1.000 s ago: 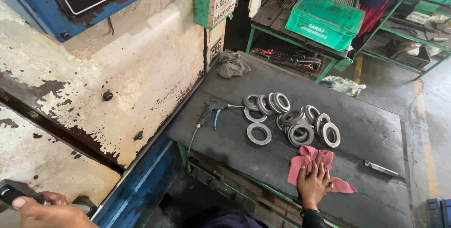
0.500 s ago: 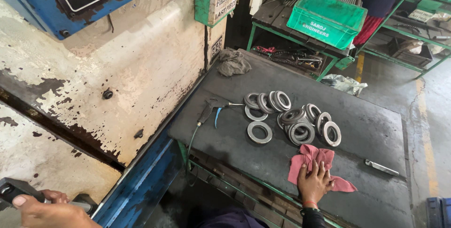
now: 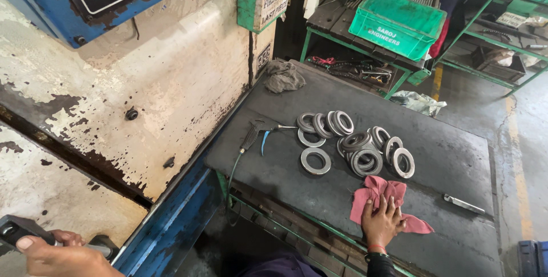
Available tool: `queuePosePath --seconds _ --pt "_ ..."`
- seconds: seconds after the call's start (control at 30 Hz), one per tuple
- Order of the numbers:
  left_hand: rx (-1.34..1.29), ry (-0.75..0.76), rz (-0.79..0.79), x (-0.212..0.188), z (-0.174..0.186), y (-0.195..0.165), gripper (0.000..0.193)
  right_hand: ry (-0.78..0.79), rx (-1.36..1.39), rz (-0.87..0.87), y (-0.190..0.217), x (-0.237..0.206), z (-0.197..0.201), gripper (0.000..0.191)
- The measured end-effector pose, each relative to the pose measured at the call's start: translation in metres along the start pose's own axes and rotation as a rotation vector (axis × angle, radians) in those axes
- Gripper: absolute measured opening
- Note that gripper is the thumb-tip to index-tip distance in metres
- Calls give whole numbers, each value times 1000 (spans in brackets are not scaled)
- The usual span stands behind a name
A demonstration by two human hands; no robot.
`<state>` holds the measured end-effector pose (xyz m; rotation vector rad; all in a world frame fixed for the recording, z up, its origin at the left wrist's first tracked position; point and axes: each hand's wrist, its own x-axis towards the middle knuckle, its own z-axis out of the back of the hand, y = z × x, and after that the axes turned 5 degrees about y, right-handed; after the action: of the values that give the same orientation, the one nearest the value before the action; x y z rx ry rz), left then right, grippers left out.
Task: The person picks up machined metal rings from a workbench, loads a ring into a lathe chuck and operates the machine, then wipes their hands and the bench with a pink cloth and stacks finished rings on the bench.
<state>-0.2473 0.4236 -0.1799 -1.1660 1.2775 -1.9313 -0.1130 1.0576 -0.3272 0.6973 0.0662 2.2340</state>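
Observation:
My right hand [image 3: 381, 221] lies flat, fingers spread, on a pink rag [image 3: 383, 196] at the near edge of a dark metal table [image 3: 451, 157]. Just beyond the rag sits a heap of several grey metal rings [image 3: 357, 143], some flat, some leaning on each other. My left hand [image 3: 57, 256] is at the bottom left corner, its thumb and fingers wrapped around a dark bar-shaped handle [image 3: 17, 230] on the worn cream and blue machine [image 3: 142, 71].
An air blow gun [image 3: 251, 135] with a hose lies left of the rings. A grey rag [image 3: 283, 77] sits at the table's far corner, a small metal tool [image 3: 463, 203] near its right. Behind stand a green crate [image 3: 397, 21] and green racks.
Both hands stay where they were. The view has shifted only slightly.

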Motion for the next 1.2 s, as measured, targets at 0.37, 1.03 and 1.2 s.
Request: queuePosePath --seconds 0.37,1.03,1.2 --pt "-69 -10 31 6 -3 13 81 -9 -6 18 -1 -2 -1 55" --pt "-63 -42 59 8 -4 22 80 -6 -10 19 0 1 -2 55" --pt "-71 -49 43 5 -4 24 78 -22 -15 17 -1 0 -2 54"
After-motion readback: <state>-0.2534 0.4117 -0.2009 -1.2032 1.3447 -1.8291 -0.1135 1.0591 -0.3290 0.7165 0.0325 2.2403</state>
